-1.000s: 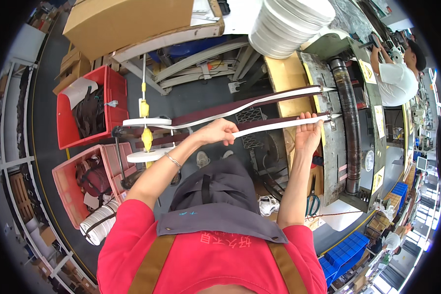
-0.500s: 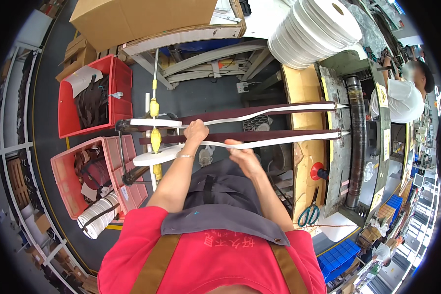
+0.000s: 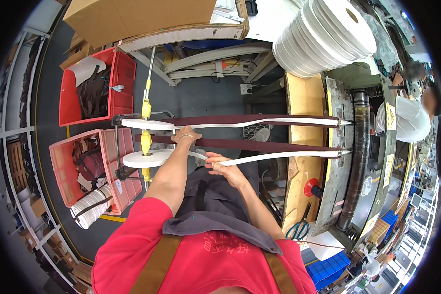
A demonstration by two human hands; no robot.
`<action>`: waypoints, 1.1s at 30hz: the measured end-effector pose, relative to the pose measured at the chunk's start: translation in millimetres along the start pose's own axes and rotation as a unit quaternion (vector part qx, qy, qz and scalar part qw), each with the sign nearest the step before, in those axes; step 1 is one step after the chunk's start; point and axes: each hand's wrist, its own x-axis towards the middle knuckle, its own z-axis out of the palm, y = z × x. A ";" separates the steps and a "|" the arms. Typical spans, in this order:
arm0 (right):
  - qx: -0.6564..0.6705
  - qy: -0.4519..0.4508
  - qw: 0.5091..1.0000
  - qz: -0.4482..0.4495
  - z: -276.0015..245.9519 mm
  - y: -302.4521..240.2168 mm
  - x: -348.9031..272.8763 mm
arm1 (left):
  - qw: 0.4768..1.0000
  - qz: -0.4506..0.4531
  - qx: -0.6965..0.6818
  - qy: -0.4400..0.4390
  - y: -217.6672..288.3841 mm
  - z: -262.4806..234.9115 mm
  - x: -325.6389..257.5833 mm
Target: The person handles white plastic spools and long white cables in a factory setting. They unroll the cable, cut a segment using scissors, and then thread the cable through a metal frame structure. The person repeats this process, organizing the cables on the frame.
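Observation:
Two maroon straps (image 3: 215,143) run left to right in front of me, each with a narrow white tape (image 3: 279,155) along it. At the right, their ends meet two pointed metal guides (image 3: 346,152) on the machine. White tape rolls (image 3: 144,159) sit at the left on a rod with yellow-wrapped parts. My left hand (image 3: 185,135) is at the far white tape, near the rolls, fingers bent onto it; its fingertips are partly hidden. Nearer to me, my right hand (image 3: 224,170) holds the near tape between thumb and fingers.
Two red crates (image 3: 122,100) with dark straps stand at the left. A big white webbing roll (image 3: 323,39) stands far right. Beside the machine's dark roller (image 3: 354,161) lie teal-handled scissors (image 3: 299,229) and a red spool (image 3: 312,188). A person in white (image 3: 407,117) is beyond.
Both my hands have moved left along the tapes, and the right one has also come nearer to me. The view has shifted slightly.

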 end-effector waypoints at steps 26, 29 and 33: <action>0.152 -0.104 0.978 -0.094 20.2 -16.2 19.9 | 0.910 0.197 -0.163 -0.326 -15.9 -14.8 -5.9; 0.190 -0.071 0.974 -0.105 24.3 -11.1 20.6 | 0.808 0.222 -0.394 -0.378 -14.4 0.7 -14.0; 0.167 0.005 0.975 -0.145 47.4 -13.8 22.5 | 0.735 0.165 -0.506 -0.420 7.9 -36.4 -58.5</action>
